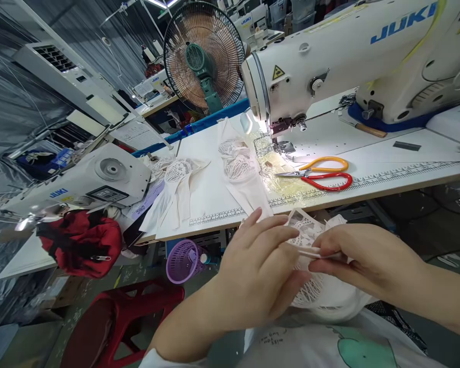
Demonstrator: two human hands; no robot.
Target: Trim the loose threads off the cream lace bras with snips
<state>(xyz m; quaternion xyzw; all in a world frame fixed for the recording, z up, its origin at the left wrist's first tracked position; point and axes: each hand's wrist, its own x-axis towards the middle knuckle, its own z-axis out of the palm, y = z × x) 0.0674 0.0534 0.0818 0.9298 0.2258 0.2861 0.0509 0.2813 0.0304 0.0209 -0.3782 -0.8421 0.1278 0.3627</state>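
A white lace bra [308, 292] is held above my lap, in front of the table edge. My left hand [258, 268] has its fingers bent around a narrow strap or edge of it, and the fingertips are partly hidden. On the other side, my right hand [362, 253] pinches the same narrow edge between thumb and fingers. The lace cups hang below and behind both hands. Just beyond them on the table lies another white lace bra [237, 168], near the needle of a sewing machine [291, 76]. Scissors [304, 174] with one orange and one red handle lie right of it.
More white lace pieces [179, 171] lie on the left of the white table [207, 197]. A fan [203, 56] stands behind it. A second sewing machine [99, 176], a red bag [80, 243], a purple basket [182, 263] and a red stool [111, 317] are at left.
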